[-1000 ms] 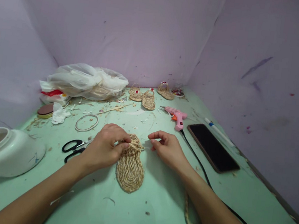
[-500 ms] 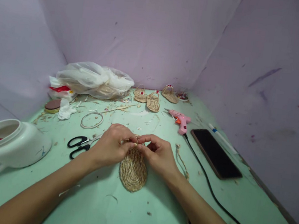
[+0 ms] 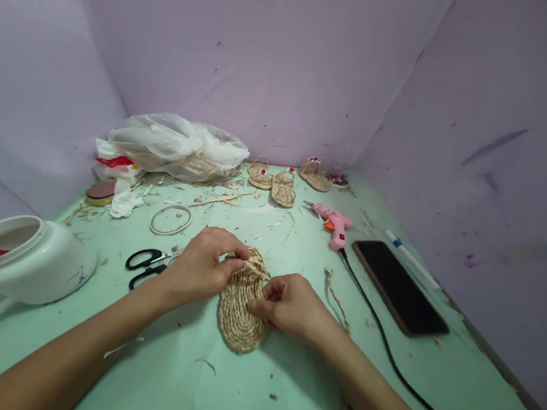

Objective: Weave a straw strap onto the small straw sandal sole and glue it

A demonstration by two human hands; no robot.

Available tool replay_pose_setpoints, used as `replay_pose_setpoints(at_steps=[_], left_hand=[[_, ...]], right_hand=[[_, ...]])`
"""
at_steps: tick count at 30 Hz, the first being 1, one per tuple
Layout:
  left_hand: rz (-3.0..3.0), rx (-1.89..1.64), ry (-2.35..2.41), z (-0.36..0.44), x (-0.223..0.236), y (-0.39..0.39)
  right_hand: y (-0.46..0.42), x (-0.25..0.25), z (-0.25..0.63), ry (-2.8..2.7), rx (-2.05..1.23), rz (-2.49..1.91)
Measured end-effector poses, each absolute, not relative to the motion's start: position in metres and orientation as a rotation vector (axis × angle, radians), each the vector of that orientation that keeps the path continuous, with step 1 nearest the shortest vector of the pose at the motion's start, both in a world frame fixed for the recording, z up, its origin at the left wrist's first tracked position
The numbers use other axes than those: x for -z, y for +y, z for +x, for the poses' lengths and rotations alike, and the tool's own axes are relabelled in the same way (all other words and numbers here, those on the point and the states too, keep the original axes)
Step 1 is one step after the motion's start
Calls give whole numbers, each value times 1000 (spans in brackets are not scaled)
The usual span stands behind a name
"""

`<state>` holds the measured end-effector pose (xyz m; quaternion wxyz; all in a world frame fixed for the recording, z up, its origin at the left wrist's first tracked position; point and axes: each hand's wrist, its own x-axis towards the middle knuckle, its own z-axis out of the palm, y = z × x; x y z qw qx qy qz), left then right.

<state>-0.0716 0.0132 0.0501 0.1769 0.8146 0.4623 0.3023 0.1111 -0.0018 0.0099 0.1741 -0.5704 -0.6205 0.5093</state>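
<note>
A woven straw sandal sole (image 3: 242,322) lies on the green tabletop in front of me, its rounded heel end towards me. My left hand (image 3: 208,260) pinches a light braided straw strap (image 3: 258,268) that crosses the upper part of the sole. My right hand (image 3: 290,305) grips the sole's right edge, thumb on top and fingers curled at the side; the fingertips underneath are hidden. Black-handled scissors (image 3: 144,269) lie just left of my left hand, their blades partly covered by it. A loose braided straw piece (image 3: 336,299) rests beyond my right wrist.
A pink glue gun (image 3: 334,223) with a black cord and a phone (image 3: 400,287) lie on the right. A white pot (image 3: 51,263) stands at left. Farther back are a ring (image 3: 171,220), a plastic bag (image 3: 175,145) and finished straw sandals (image 3: 283,189) with red beads.
My right hand has left the strap at the top and moved down to the sole's right edge, uncovering the toe end. My left hand keeps its pinch. The view has shifted slightly.
</note>
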Motion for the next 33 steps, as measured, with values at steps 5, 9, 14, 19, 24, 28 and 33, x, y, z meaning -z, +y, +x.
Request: replay_pose_setpoints(at_steps=[5,9,14,19,24,28,33], left_hand=[[2277,-892,1344,-72,-54,14],[2263,-947,1344,-74,-61,13],[2295,-952,1332,-79,-66,13],[2443,-976,1242,-80,-67,12],[2449,-972,1243,-77,-71,8],[2362,-1037,1310,-80,-76,7],[1848,-1171,1708,-89,-75,20]], right_hand=[[1,-6,109,-1664,-1430,-1580],[2,-10,109,-1581,-1401,-1506],[0,-17,107,-1479,-1383,-1460],[1,-23,109,-1448,-1276,-1411],[3,-29,114,-1385,-1323,-1340],[6,-29,119,-1320,-1476,-1252],[9,-30,123,-1231,-1582,-1159]])
